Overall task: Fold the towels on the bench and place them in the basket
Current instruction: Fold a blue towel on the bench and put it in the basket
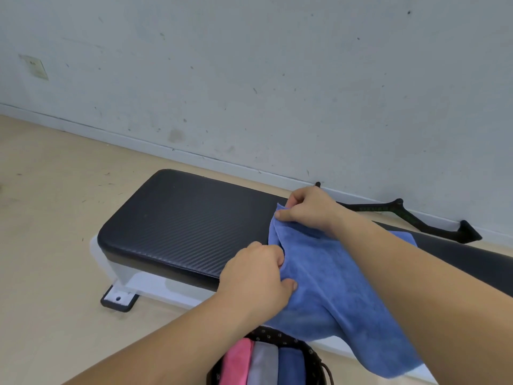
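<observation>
room: scuffed pale wall, beige floor, wall plate far left
counter: black padded bench top, long axis runs from the left end toward lower right, along the wall; white frame with a black foot under the left end
left hand: at the counter's near edge, grip clamped on the towel's near-left edge, thumb on top, fingers curled into the cloth
blue towel: lies across the counter's right part, long axis from the far edge toward the camera; near end hangs over the front edge, above the basket
basket: dark patterned, bottom centre on the floor; holds folded pink, grey and blue towels standing side by side
right hand: at the towel's far-left corner, grip pinched shut on that corner, lifting it slightly off the counter
black bar: against the wall behind the counter, right side
</observation>
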`<action>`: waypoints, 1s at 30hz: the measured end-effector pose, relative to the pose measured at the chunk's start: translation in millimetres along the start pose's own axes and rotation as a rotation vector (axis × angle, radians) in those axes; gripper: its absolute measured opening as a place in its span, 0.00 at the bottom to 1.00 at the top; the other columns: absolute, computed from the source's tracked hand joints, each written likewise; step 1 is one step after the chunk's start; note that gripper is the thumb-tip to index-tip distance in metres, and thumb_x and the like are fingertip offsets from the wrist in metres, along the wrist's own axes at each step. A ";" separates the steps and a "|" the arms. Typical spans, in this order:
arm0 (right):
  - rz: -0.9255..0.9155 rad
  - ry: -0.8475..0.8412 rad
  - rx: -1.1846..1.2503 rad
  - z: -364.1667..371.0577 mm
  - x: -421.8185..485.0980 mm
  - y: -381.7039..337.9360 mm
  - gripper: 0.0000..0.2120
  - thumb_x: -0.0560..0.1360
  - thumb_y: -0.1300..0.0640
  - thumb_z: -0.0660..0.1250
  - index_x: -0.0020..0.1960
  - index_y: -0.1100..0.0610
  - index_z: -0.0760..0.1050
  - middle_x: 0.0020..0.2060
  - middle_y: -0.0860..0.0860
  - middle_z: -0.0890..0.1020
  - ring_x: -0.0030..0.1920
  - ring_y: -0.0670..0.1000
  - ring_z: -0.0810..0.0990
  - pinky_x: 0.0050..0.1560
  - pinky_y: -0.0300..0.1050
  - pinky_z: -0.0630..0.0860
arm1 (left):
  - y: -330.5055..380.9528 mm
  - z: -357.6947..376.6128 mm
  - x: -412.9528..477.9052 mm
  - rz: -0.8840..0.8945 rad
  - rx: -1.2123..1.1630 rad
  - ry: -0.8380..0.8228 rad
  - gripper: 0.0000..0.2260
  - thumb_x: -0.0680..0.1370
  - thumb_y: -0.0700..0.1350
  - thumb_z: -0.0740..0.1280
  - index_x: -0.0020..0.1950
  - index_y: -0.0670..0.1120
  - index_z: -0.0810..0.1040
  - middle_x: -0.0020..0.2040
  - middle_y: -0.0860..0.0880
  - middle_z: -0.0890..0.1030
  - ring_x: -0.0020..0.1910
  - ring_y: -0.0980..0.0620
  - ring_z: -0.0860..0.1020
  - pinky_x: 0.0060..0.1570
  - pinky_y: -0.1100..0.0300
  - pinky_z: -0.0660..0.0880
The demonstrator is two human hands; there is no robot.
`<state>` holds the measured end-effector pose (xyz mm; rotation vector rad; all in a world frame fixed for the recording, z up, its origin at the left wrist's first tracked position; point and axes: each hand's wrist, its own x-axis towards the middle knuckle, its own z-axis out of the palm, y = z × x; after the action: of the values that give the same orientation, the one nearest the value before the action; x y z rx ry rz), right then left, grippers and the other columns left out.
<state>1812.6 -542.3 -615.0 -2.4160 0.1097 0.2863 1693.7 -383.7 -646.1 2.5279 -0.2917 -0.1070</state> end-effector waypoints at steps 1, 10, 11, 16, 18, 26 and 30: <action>0.003 -0.018 0.035 -2.6 -5.4 -2.0 0.12 0.70 0.51 0.79 0.39 0.55 0.77 0.34 0.49 0.78 0.36 0.49 0.76 0.37 0.43 0.72 | -0.2 -0.4 0.5 0.004 -0.022 -0.014 0.19 0.74 0.55 0.72 0.36 0.50 0.65 0.38 0.54 0.71 0.39 0.51 0.72 0.37 0.57 0.69; 0.122 -0.142 -0.089 -46.8 -67.7 2.1 0.16 0.69 0.49 0.80 0.34 0.52 0.74 0.33 0.48 0.78 0.36 0.51 0.75 0.36 0.42 0.70 | 0.1 -14.2 -11.8 0.114 -0.081 -0.204 0.09 0.67 0.45 0.74 0.37 0.47 0.74 0.31 0.56 0.76 0.31 0.55 0.72 0.35 0.58 0.73; 0.132 -0.192 -0.091 -52.4 -79.0 3.7 0.16 0.70 0.49 0.80 0.35 0.52 0.74 0.33 0.48 0.78 0.36 0.51 0.76 0.36 0.42 0.71 | 1.7 -17.1 -17.2 0.153 -0.034 -0.221 0.07 0.67 0.43 0.72 0.36 0.49 0.74 0.31 0.57 0.76 0.31 0.57 0.73 0.34 0.59 0.73; 0.062 -0.219 0.306 -70.3 -133.5 11.8 0.15 0.71 0.52 0.80 0.36 0.52 0.75 0.35 0.51 0.80 0.39 0.52 0.79 0.42 0.48 0.75 | 13.2 -32.3 -41.2 0.275 -0.075 -0.215 0.09 0.68 0.35 0.66 0.38 0.50 0.77 0.37 0.55 0.76 0.35 0.58 0.72 0.34 0.68 0.67; -0.001 -0.069 0.547 -76.0 -155.0 13.3 0.13 0.72 0.57 0.79 0.36 0.53 0.76 0.36 0.53 0.82 0.39 0.53 0.80 0.43 0.48 0.78 | 20.0 -41.1 -46.2 0.268 -0.138 -0.129 0.08 0.70 0.36 0.67 0.40 0.50 0.78 0.41 0.54 0.76 0.38 0.58 0.74 0.38 0.69 0.69; 0.002 0.393 0.999 -84.7 -241.6 29.3 0.07 0.74 0.54 0.77 0.47 0.57 0.83 0.43 0.55 0.87 0.44 0.54 0.86 0.49 0.51 0.83 | 56.6 -65.2 -76.5 0.229 -0.188 -0.156 0.05 0.72 0.41 0.66 0.39 0.51 0.78 0.35 0.57 0.77 0.33 0.57 0.72 0.35 0.62 0.71; 0.009 0.522 0.976 -94.9 -266.9 40.2 0.06 0.76 0.53 0.76 0.48 0.55 0.85 0.45 0.55 0.88 0.48 0.56 0.87 0.53 0.53 0.84 | 73.7 -73.3 -88.3 0.184 -0.116 -0.201 0.07 0.72 0.43 0.66 0.35 0.45 0.75 0.29 0.56 0.72 0.26 0.57 0.68 0.28 0.65 0.67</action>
<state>1563.7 -634.2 -508.0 -1.4589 0.3913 -0.3430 1604.4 -382.5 -542.9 2.3653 -0.5799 -0.2977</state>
